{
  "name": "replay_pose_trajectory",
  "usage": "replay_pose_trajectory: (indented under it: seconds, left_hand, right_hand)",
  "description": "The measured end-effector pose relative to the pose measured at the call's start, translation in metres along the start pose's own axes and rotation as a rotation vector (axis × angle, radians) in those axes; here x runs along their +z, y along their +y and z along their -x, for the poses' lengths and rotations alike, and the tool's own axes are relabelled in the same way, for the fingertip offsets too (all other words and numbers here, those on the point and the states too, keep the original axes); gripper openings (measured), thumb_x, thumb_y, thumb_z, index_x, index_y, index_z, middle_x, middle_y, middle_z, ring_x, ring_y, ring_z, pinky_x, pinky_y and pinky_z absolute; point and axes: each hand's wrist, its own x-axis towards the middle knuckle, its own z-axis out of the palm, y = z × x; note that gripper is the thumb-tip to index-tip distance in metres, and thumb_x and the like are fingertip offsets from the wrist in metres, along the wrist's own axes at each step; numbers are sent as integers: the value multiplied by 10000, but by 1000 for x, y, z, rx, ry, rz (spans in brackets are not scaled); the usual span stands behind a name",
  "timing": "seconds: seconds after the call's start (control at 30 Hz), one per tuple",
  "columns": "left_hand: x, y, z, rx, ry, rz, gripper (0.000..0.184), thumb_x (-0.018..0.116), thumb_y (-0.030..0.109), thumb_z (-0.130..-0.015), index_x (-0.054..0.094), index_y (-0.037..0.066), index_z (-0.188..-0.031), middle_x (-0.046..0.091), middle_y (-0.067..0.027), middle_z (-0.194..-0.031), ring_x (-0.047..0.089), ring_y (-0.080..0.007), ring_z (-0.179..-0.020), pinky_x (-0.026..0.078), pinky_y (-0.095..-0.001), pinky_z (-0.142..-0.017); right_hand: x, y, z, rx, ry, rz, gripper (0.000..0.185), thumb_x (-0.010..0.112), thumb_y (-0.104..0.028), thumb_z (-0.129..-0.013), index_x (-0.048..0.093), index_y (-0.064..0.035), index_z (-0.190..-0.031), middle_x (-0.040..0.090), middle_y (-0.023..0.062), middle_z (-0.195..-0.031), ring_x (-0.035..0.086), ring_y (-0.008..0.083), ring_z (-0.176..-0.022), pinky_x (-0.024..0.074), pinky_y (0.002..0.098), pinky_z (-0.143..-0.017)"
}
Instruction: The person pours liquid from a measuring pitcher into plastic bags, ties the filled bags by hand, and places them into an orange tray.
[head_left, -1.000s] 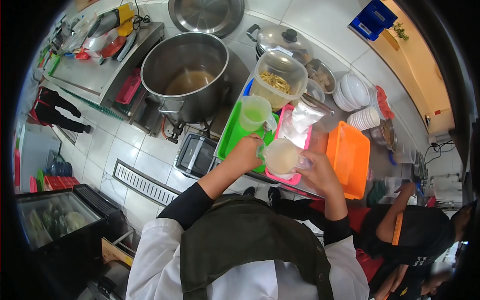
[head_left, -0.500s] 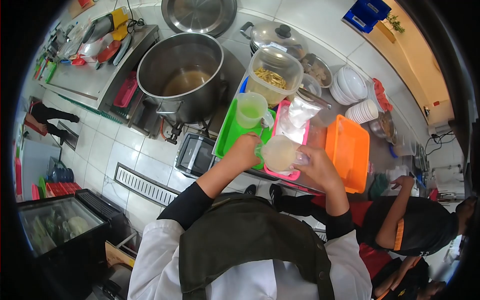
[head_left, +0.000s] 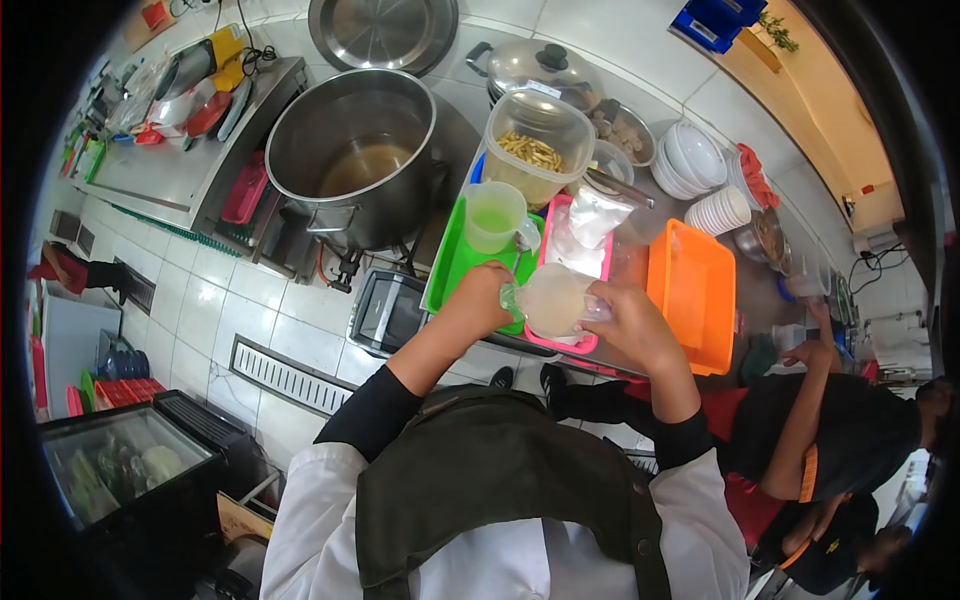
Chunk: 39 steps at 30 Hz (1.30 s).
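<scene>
Both my hands hold a translucent plastic jug [head_left: 553, 299] with pale contents, over the front edge of the green and pink trays. My left hand [head_left: 482, 297] is closed at the jug's left side, by a greenish part. Fingers of my right hand [head_left: 628, 322] wrap round its clear right side. A second translucent jug [head_left: 494, 217] with green showing in it stands in the green tray [head_left: 447, 262], just beyond my left hand. Beyond my right hand, a silvery white bag [head_left: 598, 219] rests in the pink tray [head_left: 608, 247].
An orange tray [head_left: 692, 297] lies right of my right hand. Behind are a tub of yellowish pieces [head_left: 540, 145], white bowls [head_left: 690, 160] and stacked cups [head_left: 718, 210]. A large pot [head_left: 350, 150] stands at left. Co-workers [head_left: 830, 440] are close at the right.
The view has shifted slightly, so the pot and trays sit further left. Both hands keep hold of the jug. A co-worker's arm at the right has moved, and the person at far left has shifted.
</scene>
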Motion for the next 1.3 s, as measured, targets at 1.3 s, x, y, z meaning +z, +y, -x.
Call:
replay_pose_trajectory:
  seconds: [1.3]
  left_hand:
    - [-34,-1,3,-102,25,40,422,699,8,-588,663,-45,-1005,639,-151,-1090,649,-221,-737,522,-297,-694]
  right_hand:
    - [20,31,1,184,72,-516,272,790,-64,-729,632,-11,-944,614,7,-824,551,75,-777,442,247,-700]
